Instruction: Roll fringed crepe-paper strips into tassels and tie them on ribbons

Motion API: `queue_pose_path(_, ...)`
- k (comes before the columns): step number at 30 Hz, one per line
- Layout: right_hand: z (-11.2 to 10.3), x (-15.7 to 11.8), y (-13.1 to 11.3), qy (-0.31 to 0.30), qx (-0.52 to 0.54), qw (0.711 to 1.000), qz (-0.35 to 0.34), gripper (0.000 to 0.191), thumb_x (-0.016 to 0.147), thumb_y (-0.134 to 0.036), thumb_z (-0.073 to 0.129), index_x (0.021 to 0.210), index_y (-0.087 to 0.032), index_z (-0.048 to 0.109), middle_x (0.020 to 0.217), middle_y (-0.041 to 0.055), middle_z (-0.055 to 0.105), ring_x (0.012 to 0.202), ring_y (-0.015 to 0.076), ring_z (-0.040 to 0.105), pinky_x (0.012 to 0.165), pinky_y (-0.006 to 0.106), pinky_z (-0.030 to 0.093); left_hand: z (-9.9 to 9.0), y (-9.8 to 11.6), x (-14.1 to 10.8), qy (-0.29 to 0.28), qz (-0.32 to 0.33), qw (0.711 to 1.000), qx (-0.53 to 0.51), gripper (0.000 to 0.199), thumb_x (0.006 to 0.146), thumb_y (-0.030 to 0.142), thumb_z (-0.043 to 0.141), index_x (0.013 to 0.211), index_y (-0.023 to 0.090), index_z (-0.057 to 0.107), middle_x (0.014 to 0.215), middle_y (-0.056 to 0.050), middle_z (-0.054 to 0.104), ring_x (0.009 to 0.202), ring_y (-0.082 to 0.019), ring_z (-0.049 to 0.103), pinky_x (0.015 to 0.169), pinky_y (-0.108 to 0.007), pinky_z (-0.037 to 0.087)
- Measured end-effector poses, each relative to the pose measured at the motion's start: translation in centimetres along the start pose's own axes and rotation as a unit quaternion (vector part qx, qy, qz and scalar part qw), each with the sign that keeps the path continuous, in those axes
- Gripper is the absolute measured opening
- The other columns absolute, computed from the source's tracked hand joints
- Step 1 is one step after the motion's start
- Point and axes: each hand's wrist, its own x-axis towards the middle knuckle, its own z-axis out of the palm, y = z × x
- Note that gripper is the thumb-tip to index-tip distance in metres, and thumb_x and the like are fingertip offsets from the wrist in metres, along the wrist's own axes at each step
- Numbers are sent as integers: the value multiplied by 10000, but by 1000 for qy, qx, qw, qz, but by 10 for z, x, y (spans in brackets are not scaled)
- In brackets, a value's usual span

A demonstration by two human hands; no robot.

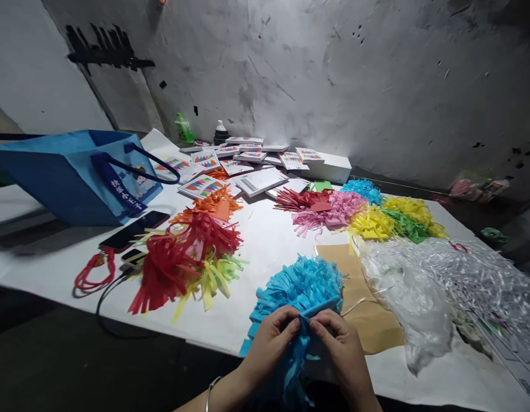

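Note:
Blue fringed tissue paper [297, 286] lies at the table's front edge, with part of it hanging down between my hands. My left hand [273, 337] pinches the blue paper between thumb and fingers. Close beside it on the right, my right hand [340, 343] pinches the same blue paper, the fingertips of both hands a short way apart. A thin white string [355, 304] trails off to the right of the bundle. Brown paper [368, 320] lies flat just beyond my right hand.
Red tassels [166, 269] and orange tassels [209, 206] lie left, near a phone [134, 230] and blue bag [76, 171]. Flat printed packs [258, 180] are piled at the back. Pink [329, 210] and yellow tassels [374, 222] lie right, behind clear plastic [411, 292].

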Motion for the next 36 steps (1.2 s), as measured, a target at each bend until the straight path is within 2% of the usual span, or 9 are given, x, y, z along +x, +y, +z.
queue_pose_path(2,-1,-1,-1,7,-21,1000,-15,232,935,-362,627,768,-216,698,778,4,696,750,161,675,688,223,521,1,1,0,13,9,1000,14,329,906,468,600,775,176,674,776,-29,622,772,-200,563,724,-287,439)
queue_pose_path(4,-1,-5,-1,52,-97,990,-91,115,949,-266,605,894,-219,694,833,15,702,783,163,662,725,245,506,2,1,0,23,19,999,31,307,913,436,591,761,179,664,769,-30,618,761,-202,560,719,-291,428)
queue_pose_path(7,2,-10,2,106,-252,924,-266,178,938,-110,549,1068,-188,642,880,53,696,795,181,631,779,318,486,4,1,0,38,31,997,51,278,914,398,580,751,184,651,760,-32,618,745,-205,562,705,-295,424)
queue_pose_path(10,6,-15,4,95,-325,884,-322,229,911,-60,494,1046,-177,638,980,106,682,884,220,624,839,402,473,6,2,0,49,37,996,59,239,908,366,583,763,188,651,774,-34,631,752,-208,575,715,-298,440)
queue_pose_path(14,12,-19,5,120,-314,906,-258,158,918,-208,608,1069,-212,656,1086,112,671,984,264,630,897,464,466,6,3,0,54,42,996,57,188,880,339,624,770,188,647,779,-32,635,730,-196,579,683,-285,448)
queue_pose_path(19,15,-19,7,143,-222,944,-195,144,942,-162,558,953,-257,666,928,31,704,888,206,669,882,394,474,5,4,0,18,54,997,47,238,894,373,620,761,179,656,768,-38,635,728,-191,581,681,-280,446)
queue_pose_path(23,11,-17,9,150,-168,959,-170,91,894,-192,646,827,-254,655,858,-3,711,850,192,676,937,377,442,3,4,-1,15,64,996,64,258,917,380,605,768,177,658,770,-39,629,726,-186,577,678,-276,438)
queue_pose_path(30,5,-9,2,97,-39,993,-52,182,811,-273,756,659,-240,662,764,-2,678,773,180,654,730,268,501,0,7,-1,-1,73,995,73,266,943,395,573,800,183,648,791,-38,619,745,-188,571,678,-277,436)
queue_pose_path(36,-2,-4,-2,51,50,997,14,242,841,-396,731,666,-234,691,800,11,674,801,178,663,724,237,512,-3,7,2,-3,80,991,103,304,968,406,528,777,188,620,770,-35,610,738,-189,571,680,-280,431)
